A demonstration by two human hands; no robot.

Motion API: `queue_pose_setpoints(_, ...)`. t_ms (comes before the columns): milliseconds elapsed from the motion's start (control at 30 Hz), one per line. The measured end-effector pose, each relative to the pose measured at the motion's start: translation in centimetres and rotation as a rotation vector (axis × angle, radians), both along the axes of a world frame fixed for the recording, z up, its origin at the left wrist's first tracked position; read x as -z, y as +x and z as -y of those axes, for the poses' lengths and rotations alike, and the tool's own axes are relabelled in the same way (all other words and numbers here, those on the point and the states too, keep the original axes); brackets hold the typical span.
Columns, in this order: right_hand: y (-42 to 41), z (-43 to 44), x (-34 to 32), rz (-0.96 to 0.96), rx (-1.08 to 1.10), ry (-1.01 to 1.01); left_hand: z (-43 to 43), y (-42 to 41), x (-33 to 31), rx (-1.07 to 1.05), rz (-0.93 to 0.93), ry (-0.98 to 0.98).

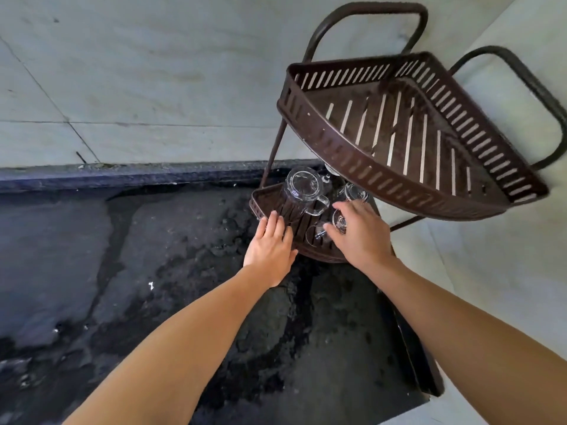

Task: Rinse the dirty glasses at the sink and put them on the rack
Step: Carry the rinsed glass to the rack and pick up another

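Nearest, on wet dark counter: left hand flat, fingers spread, on lower shelf front edge. Right hand curled around small glass there. Behind, upturned glass mug; above, bare top shelf of rack.

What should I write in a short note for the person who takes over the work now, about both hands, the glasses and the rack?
Left hand: open, flat on the front rim of the lower shelf, holding nothing.
Right hand: closed on a small glass over the lower shelf; whether it already stands there is unclear.
Glass mug: upside down on the lower shelf. Another glass is behind the right hand.
Upper shelf: nothing in it.
Done: several glasses racked. Left: release this glass; the sink is out of view, so remaining dirty glasses are unknown.
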State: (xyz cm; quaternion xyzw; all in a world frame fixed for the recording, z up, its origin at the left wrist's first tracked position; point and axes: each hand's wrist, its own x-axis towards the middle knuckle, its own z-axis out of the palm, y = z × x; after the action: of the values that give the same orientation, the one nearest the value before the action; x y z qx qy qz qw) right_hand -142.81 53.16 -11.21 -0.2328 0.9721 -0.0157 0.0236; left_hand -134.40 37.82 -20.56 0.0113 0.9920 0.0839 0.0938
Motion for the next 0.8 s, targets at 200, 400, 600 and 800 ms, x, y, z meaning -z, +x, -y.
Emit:
queue_pose_setpoints(200, 0.0, 0.0, 2.5, -0.046, -0.100, 0.024, -0.5, 0.4, 1.7, -0.012, -0.045, -0.045)
queue_pose_setpoints(400, 0.7, 0.1, 2.0, -0.010, -0.097, 0.136, -0.1, 0.3, 0.5, 0.021, 0.011, -0.074)
queue_pose_setpoints(600, 2.4, -0.6, -1.3, -0.048, -0.150, 0.133, 0.8, 3.5, -3.7, -0.082, 0.017, -0.056)
queue_pose_setpoints(800, 7.0, 1.7, -4.8, -0.005, -0.364, 0.078, 3.5, 10.8, -10.4, -0.241, 0.015, -0.168)
